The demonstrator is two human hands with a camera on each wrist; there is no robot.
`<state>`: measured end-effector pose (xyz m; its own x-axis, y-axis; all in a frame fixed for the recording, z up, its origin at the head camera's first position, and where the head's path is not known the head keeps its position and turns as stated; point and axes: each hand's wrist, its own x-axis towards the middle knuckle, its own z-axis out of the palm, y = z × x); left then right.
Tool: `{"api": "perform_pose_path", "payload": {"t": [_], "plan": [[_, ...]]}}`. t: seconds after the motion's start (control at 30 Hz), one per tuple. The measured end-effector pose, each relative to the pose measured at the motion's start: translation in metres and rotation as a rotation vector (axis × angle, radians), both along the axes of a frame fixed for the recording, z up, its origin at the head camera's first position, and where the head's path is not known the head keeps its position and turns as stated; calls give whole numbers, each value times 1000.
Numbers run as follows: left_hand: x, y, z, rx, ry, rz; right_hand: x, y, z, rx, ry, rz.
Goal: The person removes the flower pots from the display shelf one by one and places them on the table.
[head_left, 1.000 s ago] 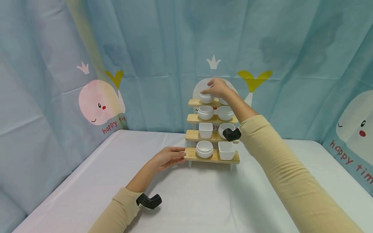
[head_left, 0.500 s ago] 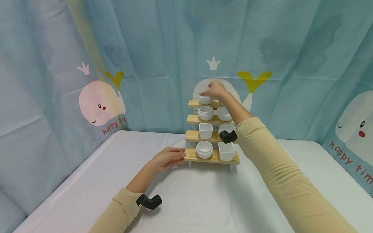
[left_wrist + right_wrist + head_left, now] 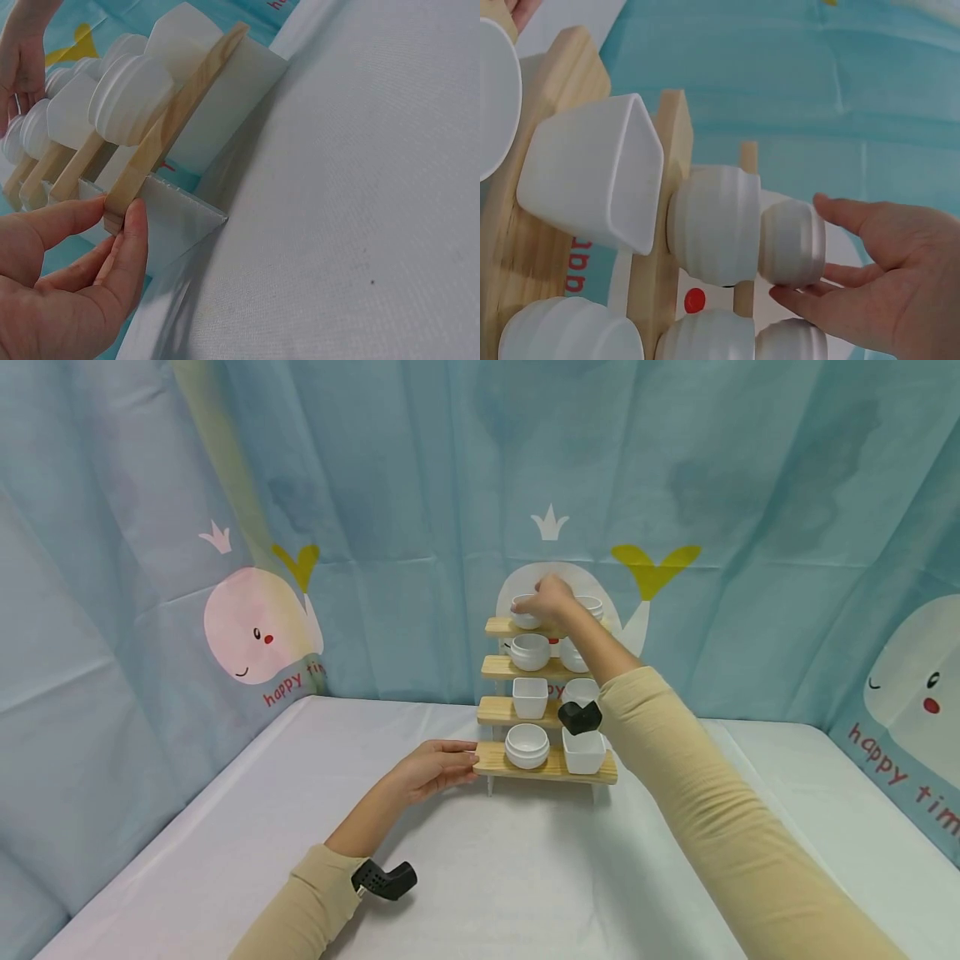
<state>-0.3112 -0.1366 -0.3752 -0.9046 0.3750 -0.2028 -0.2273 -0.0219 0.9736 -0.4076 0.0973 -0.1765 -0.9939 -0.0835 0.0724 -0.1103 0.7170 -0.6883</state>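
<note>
A four-step display stand with pale wooden shelves (image 3: 558,768) carries small white bowls, some round and some square. My left hand (image 3: 431,770) pinches the left end of the lowest shelf between thumb and fingers, plainly seen on the wooden shelf end (image 3: 131,180) in the left wrist view. At the top shelf's left side, my right hand (image 3: 551,600) holds a small round ribbed bowl (image 3: 791,244), thumb at one side of its rim and fingers at the other. Another round bowl (image 3: 590,607) stands to its right, partly behind my wrist.
On the lower shelves stand a round bowl (image 3: 527,746), a square bowl (image 3: 530,697) and several others. A white cloth (image 3: 480,877) covers the table. Behind the stand hangs a blue printed curtain (image 3: 420,485). My right forearm crosses the stand's right side.
My right hand and forearm have shifted left and a little down, and the top left bowl has moved slightly left. The top right bowl shows more. My left hand has stayed still.
</note>
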Motion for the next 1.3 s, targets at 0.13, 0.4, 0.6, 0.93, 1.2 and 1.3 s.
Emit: {"api": "perform_pose_path", "payload": {"t": [0.13,0.4,0.6,0.93,1.2,1.3], "plan": [[0,0,0,4,-1,3,-2,-1,-3,-10,0,-5],[0,-1,0,2,6,0,-2,-3,-5,26,26,-2],[-1,-1,-1,-4,17,-2,-1,-5,-5,13,36,-10],[-1,-2,-2,6,9,-4,-2,-4,-9,2,56,-3],[-1,-1,-3,6,11,-5,-2,-3,-10,-20,56,5],[-1,-1,-3,8,11,-7,0,-2,-10,-32,68,6]]}}
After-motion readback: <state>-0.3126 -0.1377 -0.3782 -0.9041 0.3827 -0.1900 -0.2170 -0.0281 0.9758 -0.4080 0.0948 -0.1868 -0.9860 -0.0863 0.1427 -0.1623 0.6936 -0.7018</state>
